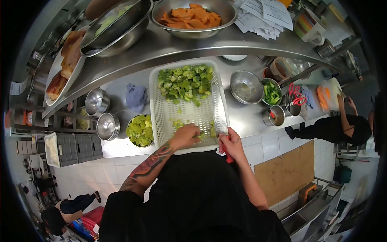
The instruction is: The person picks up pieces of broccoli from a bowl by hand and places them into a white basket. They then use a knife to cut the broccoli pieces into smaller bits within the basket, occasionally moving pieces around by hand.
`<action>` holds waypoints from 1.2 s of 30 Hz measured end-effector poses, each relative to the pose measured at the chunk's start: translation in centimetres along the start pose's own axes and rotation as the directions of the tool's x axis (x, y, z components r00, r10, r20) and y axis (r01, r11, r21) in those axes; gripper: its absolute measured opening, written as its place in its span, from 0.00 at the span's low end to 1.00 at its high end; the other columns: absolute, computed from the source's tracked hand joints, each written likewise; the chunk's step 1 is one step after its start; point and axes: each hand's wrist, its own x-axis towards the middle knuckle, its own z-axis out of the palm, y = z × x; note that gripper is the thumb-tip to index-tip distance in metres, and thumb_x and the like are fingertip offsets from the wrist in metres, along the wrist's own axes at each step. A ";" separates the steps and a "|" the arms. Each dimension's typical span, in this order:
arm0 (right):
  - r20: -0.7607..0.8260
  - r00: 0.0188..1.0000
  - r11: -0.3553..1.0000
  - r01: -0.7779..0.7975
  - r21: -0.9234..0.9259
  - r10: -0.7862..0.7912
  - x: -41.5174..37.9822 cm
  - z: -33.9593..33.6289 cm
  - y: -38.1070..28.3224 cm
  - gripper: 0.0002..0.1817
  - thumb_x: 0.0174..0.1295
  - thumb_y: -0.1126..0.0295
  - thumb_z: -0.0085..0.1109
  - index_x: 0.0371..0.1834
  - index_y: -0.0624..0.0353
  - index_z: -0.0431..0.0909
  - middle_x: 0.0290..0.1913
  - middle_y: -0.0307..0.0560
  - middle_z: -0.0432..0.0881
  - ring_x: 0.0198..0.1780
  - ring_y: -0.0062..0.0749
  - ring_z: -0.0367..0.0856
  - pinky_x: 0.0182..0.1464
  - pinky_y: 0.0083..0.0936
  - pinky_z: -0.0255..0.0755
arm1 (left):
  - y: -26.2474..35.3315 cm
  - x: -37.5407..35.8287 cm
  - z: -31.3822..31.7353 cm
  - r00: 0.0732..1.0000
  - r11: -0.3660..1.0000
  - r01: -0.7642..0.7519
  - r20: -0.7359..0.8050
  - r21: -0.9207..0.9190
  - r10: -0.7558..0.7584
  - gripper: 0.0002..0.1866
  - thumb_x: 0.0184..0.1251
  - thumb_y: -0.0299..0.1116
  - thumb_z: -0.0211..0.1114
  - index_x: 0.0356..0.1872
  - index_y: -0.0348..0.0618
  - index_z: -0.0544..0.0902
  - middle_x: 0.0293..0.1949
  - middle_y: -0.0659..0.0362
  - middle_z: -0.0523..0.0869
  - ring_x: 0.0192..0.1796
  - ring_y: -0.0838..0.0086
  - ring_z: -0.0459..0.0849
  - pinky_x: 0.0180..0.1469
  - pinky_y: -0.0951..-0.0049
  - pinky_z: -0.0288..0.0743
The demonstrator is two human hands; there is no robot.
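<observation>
A white perforated basket [164, 121] lies in front of me on the steel counter. Green broccoli florets [185, 82] are heaped at its far end, and a few small bits are scattered closer to me. My right hand [233, 144] grips the red handle of a large knife [219, 111], whose broad blade points away from me along the basket's right side. Inside the near end, my left hand [186, 135] is closed with its fingertips at a small broccoli piece [201, 136]. A bowl of broccoli [140, 130] stands left of the basket.
A steel shelf [181, 52] crosses above the counter, bearing a bowl of orange slices [193, 18]. Metal bowls [97, 101] and a blue cloth [136, 97] sit left. A colander [246, 87], leafy greens [271, 92] and red-handled scissors [297, 97] are right. A person [342, 127] stands farther right.
</observation>
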 end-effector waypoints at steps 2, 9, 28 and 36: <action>0.005 1.000 1.000 0.017 0.023 -0.017 -0.2 0.0 0.3 0.11 0.80 0.66 0.61 0.52 0.62 0.74 0.26 0.39 0.79 0.19 0.23 0.79 0.20 0.23 0.74 | -1.9 -1.3 0.7 0.993 0.991 -0.059 -0.108 -0.116 0.047 0.15 0.65 0.37 0.79 0.48 0.45 0.85 0.48 0.55 0.86 0.51 0.59 0.88 0.54 0.59 0.82; 0.018 0.996 0.995 0.084 -0.044 -0.083 -0.8 0.5 -0.1 0.11 0.79 0.66 0.62 0.52 0.62 0.76 0.28 0.39 0.81 0.22 0.22 0.81 0.25 0.21 0.76 | -2.0 -2.6 0.2 1.000 0.973 -0.008 0.001 -0.229 0.009 0.15 0.66 0.33 0.79 0.50 0.43 0.85 0.51 0.54 0.87 0.48 0.63 0.90 0.51 0.63 0.84; 0.314 0.742 0.284 0.557 -0.781 -0.592 -2.9 5.5 -3.6 0.16 0.61 0.74 0.68 0.53 0.49 0.82 0.38 0.47 0.83 0.36 0.51 0.87 0.37 0.44 0.83 | 4.2 -5.8 -2.1 0.935 0.112 0.025 -0.016 -0.993 -0.353 0.18 0.76 0.24 0.69 0.63 0.30 0.81 0.57 0.48 0.90 0.55 0.65 0.92 0.56 0.68 0.89; 0.303 0.767 0.306 0.536 -0.787 -0.566 -3.1 5.8 -3.6 0.17 0.60 0.74 0.69 0.53 0.49 0.81 0.38 0.47 0.84 0.36 0.52 0.87 0.37 0.45 0.83 | 4.1 -5.6 -1.9 0.931 0.090 0.031 -0.004 -0.995 -0.366 0.16 0.77 0.24 0.67 0.60 0.26 0.82 0.54 0.46 0.91 0.52 0.63 0.93 0.54 0.67 0.90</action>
